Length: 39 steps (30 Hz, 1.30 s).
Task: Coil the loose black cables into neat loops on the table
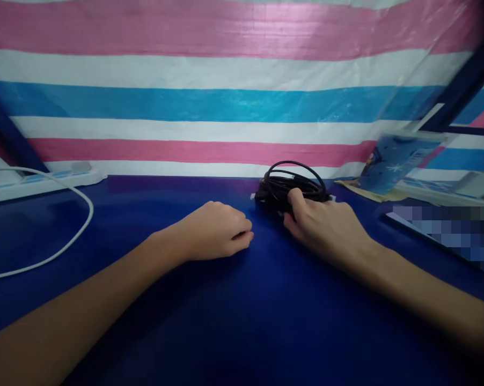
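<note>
A coiled bundle of black cable (280, 187) lies at the back of the blue desk, with light-coloured connector ends poking out on its left and right. My right hand (326, 220) reaches onto the near side of this coil, its fingers curled and closed on the cable; the fingertips are partly hidden behind the coil. To the left, my left hand (220, 230) rests low over the desk with its fingers folded in and the thumb against them. Nothing shows in that hand, and it is apart from the cable.
A white power strip (44, 182) and a white cord (75, 236) are at the left. At the right are a blue printed packet (390, 161), another white power strip (447, 190) and a partly pixelated flat device (423, 230). A striped sheet (226, 102) hangs behind the desk (242, 321).
</note>
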Motion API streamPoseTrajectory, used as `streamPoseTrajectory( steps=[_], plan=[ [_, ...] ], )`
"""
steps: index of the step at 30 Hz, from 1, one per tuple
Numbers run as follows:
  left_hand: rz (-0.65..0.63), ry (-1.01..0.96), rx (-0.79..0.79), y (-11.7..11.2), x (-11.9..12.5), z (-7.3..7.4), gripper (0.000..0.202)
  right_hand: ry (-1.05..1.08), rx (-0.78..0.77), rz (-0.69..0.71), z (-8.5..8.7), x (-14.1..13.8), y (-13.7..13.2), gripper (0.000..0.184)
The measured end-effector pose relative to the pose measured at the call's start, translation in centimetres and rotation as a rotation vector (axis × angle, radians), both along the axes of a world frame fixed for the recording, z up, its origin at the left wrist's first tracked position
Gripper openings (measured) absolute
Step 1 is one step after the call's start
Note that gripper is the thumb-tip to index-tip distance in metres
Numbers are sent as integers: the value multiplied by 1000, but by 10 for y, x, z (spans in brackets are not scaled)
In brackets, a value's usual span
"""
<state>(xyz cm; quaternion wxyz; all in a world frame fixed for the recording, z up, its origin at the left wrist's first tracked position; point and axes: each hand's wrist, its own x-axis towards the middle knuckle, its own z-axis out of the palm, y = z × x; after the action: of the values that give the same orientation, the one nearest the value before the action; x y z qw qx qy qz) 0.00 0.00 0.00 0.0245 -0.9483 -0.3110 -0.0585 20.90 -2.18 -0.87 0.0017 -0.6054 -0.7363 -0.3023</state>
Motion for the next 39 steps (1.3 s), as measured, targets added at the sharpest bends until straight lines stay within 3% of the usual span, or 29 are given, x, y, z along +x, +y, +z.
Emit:
streamPoseTrajectory(
  steps=[6,12,16,21,24,27,29,32,34,37,39],
  plan=[
    [-12,-37,-15,0,-1,0,31,78,-153,35,-3,-3,-4,26],
    [83,-77,-53,1,0,-1,33,477,-188,56,-1,4,5,31],
    [85,-82,-79,1,-1,0,32,461,-232,54,-4,4,10,29],
    [92,-126,-118,0,0,-2,32,514,-241,185,-9,5,14,26],
    [217,-332,-214,5,0,-6,37,728,-261,323,-7,4,11,29],
    [302,-696,-420,16,-2,-10,43,1002,-352,482,-5,-1,4,31],
    [272,-906,-558,23,-5,-9,44,975,-404,558,-4,-4,-1,32],
    [232,-1079,-629,26,-8,-4,29,882,-442,621,-4,-7,-3,33],
    [250,-1136,-623,25,-8,-1,20,1052,-538,557,-3,-6,0,35],
    [284,-1150,-646,24,-6,-1,17,1548,-759,396,0,-1,6,40],
    [296,-1101,-680,24,-6,-4,20,1805,-824,355,2,2,8,39]
  ],
)
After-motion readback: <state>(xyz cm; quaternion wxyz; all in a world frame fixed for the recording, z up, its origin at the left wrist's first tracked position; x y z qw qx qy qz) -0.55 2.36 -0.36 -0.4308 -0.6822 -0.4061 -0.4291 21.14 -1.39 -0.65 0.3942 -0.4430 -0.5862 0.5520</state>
